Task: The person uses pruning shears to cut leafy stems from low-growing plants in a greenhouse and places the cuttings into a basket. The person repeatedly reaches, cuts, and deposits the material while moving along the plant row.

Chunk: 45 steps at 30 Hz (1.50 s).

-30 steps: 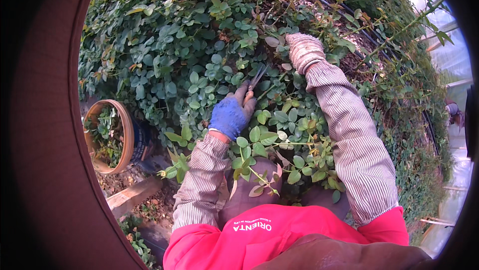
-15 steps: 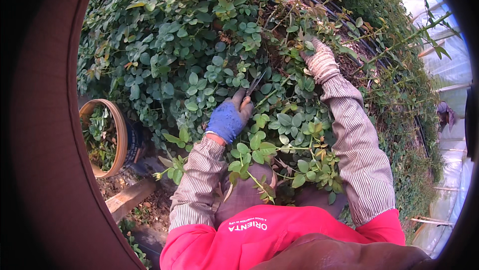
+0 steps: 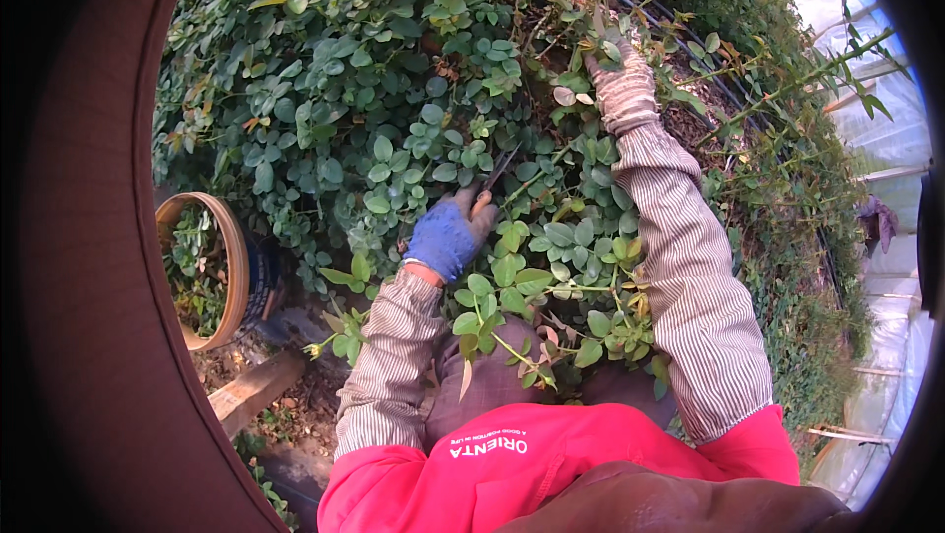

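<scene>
My left hand point(image 3: 451, 233), in a blue and grey glove, is closed on pruning shears point(image 3: 489, 186) with orange handles, their blades pointing up into the dense leafy bushes point(image 3: 335, 110). My right hand point(image 3: 620, 80), in a dirty pale glove, reaches higher up among leaves and stems; its fingers are curled and partly hidden by foliage, so what they grip is unclear. A leafy thorny stem point(image 3: 566, 289) crosses in front of my lap, between my forearms.
A bucket point(image 3: 236, 267) with cut leaves stands at left, near a wooden plank point(image 3: 251, 390) on littered soil. Black hoses point(image 3: 719, 80) run through the bushes at upper right. Translucent plastic sheeting point(image 3: 891, 336) lines the far right, with a purplish cloth-like shape point(image 3: 874, 223) beside it.
My right hand first moved rightward, then upward and farther into the foliage, its fingers now more behind leaves. My left hand with the shears has shifted only slightly.
</scene>
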### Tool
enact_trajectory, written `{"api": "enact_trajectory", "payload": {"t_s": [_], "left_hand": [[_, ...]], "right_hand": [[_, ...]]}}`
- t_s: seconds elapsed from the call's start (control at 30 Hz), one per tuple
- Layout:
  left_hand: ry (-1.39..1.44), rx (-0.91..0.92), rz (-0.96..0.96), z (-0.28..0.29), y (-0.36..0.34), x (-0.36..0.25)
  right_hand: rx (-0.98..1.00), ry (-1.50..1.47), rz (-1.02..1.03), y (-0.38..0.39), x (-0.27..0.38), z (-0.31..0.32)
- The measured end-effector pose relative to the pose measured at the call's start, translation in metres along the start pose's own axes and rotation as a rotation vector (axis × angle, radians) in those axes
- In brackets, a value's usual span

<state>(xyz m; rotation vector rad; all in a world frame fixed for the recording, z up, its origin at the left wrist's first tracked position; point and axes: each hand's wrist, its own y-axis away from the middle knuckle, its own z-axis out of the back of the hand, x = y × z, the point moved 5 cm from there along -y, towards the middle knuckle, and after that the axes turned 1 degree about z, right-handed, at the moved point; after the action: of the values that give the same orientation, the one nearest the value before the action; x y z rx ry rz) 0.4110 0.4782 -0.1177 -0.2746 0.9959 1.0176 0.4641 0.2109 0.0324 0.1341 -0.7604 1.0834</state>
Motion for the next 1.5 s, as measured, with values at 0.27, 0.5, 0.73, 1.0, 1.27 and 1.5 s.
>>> {"api": "enact_trajectory", "payload": {"t_s": [0.27,0.5,0.73,1.0,1.27,1.5], "left_hand": [[0.047,0.058,-0.031,0.001,-0.004,-0.002],[0.014,0.084,-0.013,0.003,-0.004,-0.006],[-0.028,0.039,-0.016,0.013,0.007,-0.018],[0.108,0.006,-0.275,0.043,0.014,-0.1],[-0.475,0.013,-0.323,0.041,-0.074,-0.167],[-0.762,0.058,-0.452,0.02,-0.135,-0.2]], "right_hand": [[0.407,0.461,0.547,0.16,0.002,0.051],[0.233,0.753,0.144,0.059,0.002,0.058],[0.454,0.916,0.082,0.033,-0.028,0.02],[0.547,0.95,-0.052,0.068,-0.075,0.03],[0.528,0.92,0.013,0.085,-0.093,0.029],[0.273,0.841,0.235,0.093,-0.1,0.026]]}}
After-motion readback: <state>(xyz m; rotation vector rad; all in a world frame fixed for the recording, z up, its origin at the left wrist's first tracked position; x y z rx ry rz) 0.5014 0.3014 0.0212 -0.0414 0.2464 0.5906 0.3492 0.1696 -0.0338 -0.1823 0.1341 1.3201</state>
